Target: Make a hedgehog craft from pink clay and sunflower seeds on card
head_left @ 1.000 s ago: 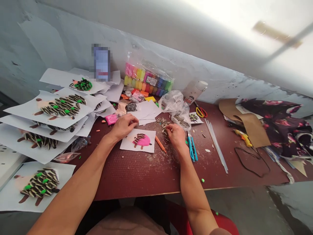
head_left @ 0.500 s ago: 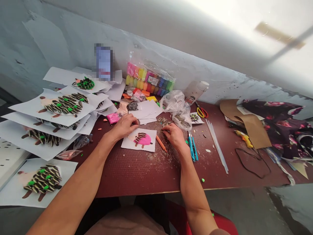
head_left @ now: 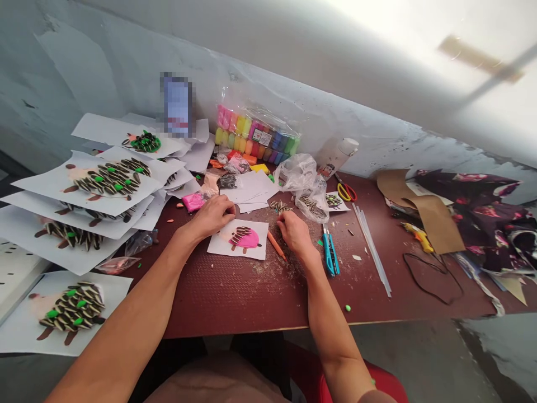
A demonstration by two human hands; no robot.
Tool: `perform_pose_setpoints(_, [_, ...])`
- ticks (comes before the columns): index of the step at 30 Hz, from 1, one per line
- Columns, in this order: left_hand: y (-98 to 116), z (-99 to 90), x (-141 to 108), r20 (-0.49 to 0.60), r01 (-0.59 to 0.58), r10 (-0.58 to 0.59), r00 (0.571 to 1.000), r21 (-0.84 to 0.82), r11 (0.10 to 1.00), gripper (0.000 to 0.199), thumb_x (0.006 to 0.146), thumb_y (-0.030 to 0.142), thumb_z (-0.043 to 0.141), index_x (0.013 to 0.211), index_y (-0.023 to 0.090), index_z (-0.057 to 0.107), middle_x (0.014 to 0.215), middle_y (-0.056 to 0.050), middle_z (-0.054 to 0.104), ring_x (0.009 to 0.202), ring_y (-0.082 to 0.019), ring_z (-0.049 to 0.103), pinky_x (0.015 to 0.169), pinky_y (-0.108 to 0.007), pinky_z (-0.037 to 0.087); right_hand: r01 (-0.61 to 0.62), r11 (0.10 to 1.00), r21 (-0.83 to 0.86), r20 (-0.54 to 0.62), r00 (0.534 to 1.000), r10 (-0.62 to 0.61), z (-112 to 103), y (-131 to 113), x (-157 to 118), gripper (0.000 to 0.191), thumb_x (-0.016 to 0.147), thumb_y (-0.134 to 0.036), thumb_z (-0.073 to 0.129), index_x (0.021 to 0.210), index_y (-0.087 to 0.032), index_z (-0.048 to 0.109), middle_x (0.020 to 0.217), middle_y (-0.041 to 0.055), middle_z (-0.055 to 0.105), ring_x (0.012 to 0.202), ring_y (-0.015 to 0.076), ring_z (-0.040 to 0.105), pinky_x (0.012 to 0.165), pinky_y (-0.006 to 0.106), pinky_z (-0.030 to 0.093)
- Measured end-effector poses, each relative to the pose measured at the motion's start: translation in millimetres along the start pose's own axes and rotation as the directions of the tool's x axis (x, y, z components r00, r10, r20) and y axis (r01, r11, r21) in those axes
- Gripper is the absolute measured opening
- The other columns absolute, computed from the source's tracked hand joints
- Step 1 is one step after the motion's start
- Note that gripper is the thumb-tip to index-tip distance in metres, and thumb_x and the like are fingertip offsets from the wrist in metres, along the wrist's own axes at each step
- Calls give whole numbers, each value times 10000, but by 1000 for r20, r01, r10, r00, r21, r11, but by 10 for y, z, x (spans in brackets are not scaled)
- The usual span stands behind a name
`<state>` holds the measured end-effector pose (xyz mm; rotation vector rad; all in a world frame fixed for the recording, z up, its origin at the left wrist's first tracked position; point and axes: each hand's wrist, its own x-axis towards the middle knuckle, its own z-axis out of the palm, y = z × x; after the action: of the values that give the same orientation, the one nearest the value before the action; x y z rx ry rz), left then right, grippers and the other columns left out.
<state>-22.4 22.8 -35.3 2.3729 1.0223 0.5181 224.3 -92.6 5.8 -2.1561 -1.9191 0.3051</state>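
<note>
A white card (head_left: 257, 252) lies in front of me with a pink clay hedgehog (head_left: 247, 239) on it. Several striped sunflower seeds stand in the upper left of the pink body. My left hand (head_left: 212, 217) rests at the card's upper left corner, fingers curled together; whatever they hold is hidden. Right of the card, my right hand (head_left: 295, 230) is closed in a pinch just below a small heap of sunflower seeds (head_left: 280, 206). Its fingertips hide anything between them. An orange clay tool or pencil-like stick (head_left: 276, 246) lies between card and right hand.
Stacked sheets with seed hedgehogs (head_left: 109, 179) fill the left. Behind are colored clay packs (head_left: 258, 134), a plastic bag (head_left: 300, 173) and a bottle (head_left: 339, 157). Rightward lie a blue utility knife (head_left: 330, 254), scissors (head_left: 347, 192), glue sticks (head_left: 372, 249) and a glue gun (head_left: 419, 238).
My right hand has drawn slightly left and back from the seed heap, its fingers more closed. My left hand and the card stay nearly in place.
</note>
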Motion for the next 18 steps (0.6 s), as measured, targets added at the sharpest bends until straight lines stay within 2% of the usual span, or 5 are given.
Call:
perform_pose_setpoints(3, [10,-17,-1,-25,-5,3,1000,-55,999,131,807,235,571,763,194,687,850,-65,670,898,-246,606,840,-379,467,6,992,128,-95,995,6,5,-38,-20,151,972,-177,538,1001,-188,686,906,61,731,801,194,634,707,277,399])
perform_pose_setpoints(5, [34,-42,-1,-34,12,-17,999,-134,991,134,806,245,570,766,186,683,840,-56,683,855,-227,614,811,-364,474,74,965,250,-130,991,-42,26,-86,-41,162,967,-201,543,963,-191,704,866,50,739,764,185,640,707,273,421])
perform_pose_setpoints(10, [112,-98,-16,41,65,-54,998,-354,933,209,789,373,664,851,179,714,873,-46,699,819,-203,621,747,-331,494,202,853,482,-112,979,-169,139,-262,-127,189,936,-185,574,974,-215,757,931,32,783,800,164,689,765,257,483])
perform_pose_setpoints(13, [135,-105,-25,99,76,-38,994,-406,911,303,731,445,740,885,184,724,886,-42,692,827,-203,618,737,-326,494,198,868,455,-80,980,-181,190,-353,-195,144,936,-201,615,935,-225,757,845,5,765,719,146,658,723,245,462])
perform_pose_setpoints(18, [142,-103,-27,177,86,-11,984,-422,902,411,700,546,778,905,194,726,910,-42,704,861,-217,628,769,-335,487,224,924,311,-134,972,-191,205,-444,-268,110,930,-182,642,879,-219,732,872,19,714,787,153,635,718,248,425])
